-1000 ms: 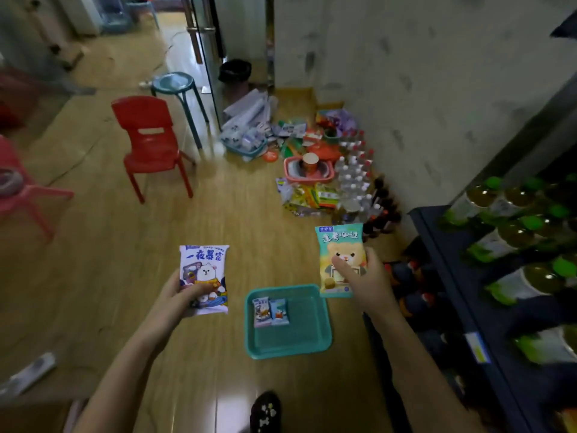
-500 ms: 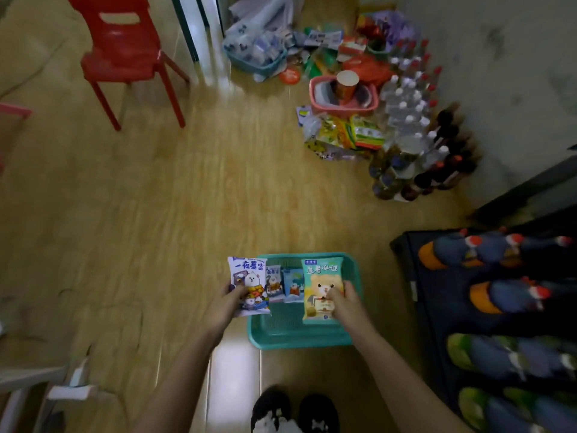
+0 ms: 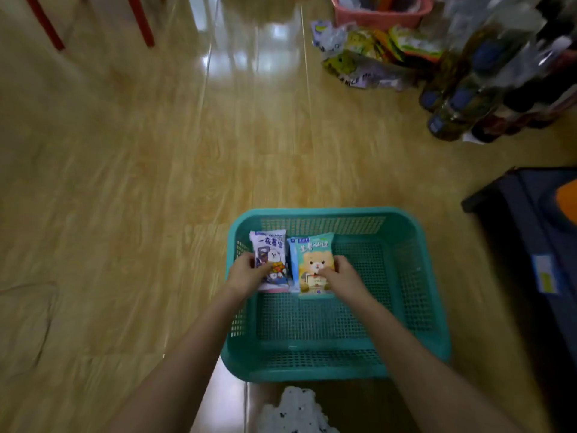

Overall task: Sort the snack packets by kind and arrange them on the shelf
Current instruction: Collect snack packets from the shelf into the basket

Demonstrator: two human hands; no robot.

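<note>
We see a teal basket (image 3: 324,211) on the wooden floor (image 3: 125,182), with both hands reaching into its far left corner. The left hand (image 3: 246,273) grips a purple packet (image 3: 270,248) by its left edge, thumb across the printed face. Just beside it, the right hand (image 3: 343,276) pinches a green packet (image 3: 315,248) showing a bear, thumb on the front. A sliver of a blue packet (image 3: 293,260) shows between them. Right of the basket stands a dark shelf (image 3: 524,232). Beyond the basket's far right corner is a cluster of bottles (image 3: 452,114).

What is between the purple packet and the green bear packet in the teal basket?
In the head view, a narrow strip of a blue packet shows between the purple packet and the green bear packet, partly covered.
</note>
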